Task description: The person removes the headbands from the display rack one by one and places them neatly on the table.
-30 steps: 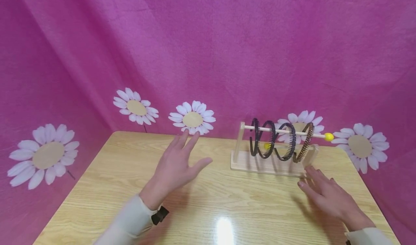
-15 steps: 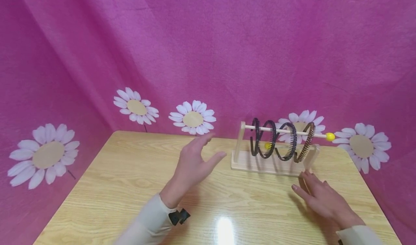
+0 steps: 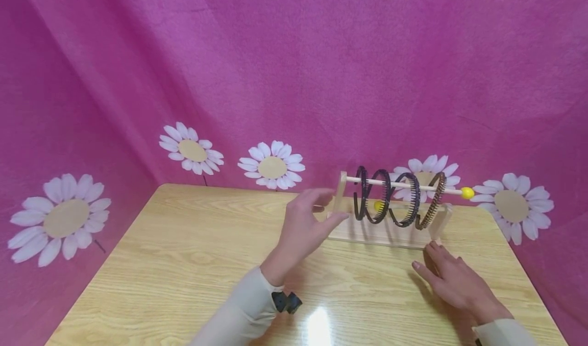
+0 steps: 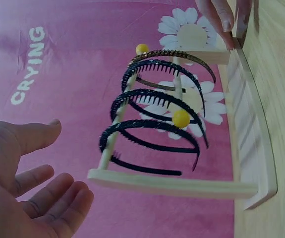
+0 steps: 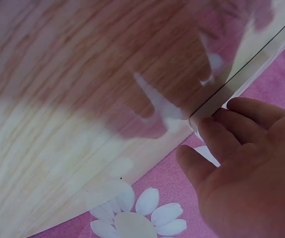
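A wooden headband stand (image 3: 374,236) rests on the right part of the table. On its upper rod hang several toothed headbands: dark ones, such as this black headband (image 3: 415,200), and a brown headband (image 3: 436,205) at the right. My left hand (image 3: 305,228) is beside the stand's left upright (image 4: 172,184), thumb and fingers spread apart; the left wrist view shows a gap between hand and upright. At the base's front right corner, my right hand (image 3: 461,282) touches the wood with its fingertips, fingers extended and holding nothing.
A yellow ball (image 3: 467,193) caps the upper rod's right end; another yellow ball (image 3: 378,206) shows behind the headbands. The wooden table (image 3: 184,254) ends at a pink cloth (image 3: 294,80) printed with white daisies, hanging behind and at both sides.
My left hand has moved right across the table, up to the stand's left end. The right hand has shifted slightly left to the base's corner. The stand and headbands look unmoved.
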Demonstrator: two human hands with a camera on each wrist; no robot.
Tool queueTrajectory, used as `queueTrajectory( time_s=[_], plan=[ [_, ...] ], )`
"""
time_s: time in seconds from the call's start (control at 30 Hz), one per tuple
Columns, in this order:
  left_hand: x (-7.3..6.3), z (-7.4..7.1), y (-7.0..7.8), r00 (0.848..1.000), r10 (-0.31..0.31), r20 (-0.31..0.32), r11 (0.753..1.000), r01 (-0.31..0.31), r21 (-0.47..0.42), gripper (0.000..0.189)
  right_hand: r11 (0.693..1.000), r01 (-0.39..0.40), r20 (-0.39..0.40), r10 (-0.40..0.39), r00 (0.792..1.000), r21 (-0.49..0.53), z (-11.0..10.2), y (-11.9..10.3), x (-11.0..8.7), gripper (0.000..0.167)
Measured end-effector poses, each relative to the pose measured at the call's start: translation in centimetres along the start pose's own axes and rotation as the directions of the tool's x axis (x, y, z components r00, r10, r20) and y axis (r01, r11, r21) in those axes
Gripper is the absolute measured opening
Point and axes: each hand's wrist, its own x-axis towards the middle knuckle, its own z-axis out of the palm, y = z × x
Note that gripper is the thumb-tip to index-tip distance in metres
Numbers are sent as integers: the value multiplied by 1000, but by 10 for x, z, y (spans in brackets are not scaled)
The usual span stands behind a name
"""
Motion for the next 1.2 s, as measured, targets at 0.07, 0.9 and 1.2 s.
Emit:
queueTrajectory(
  time_s=[0.07,0.9,1.2],
  plan=[
    [3,7,-1,999,-33,6,999,33,-35,43,1000,0,-4,0,1000,-12,0,0,0,77],
    [11,78,-14,954,-299,-37,909,273,-315,45,997,-63,53,61,997,35,-1,-1,0,83],
    [14,82,-12,966,-256,-44,934,235,-268,36,998,-50,40,49,998,25,-1,0,2,82]
  ],
)
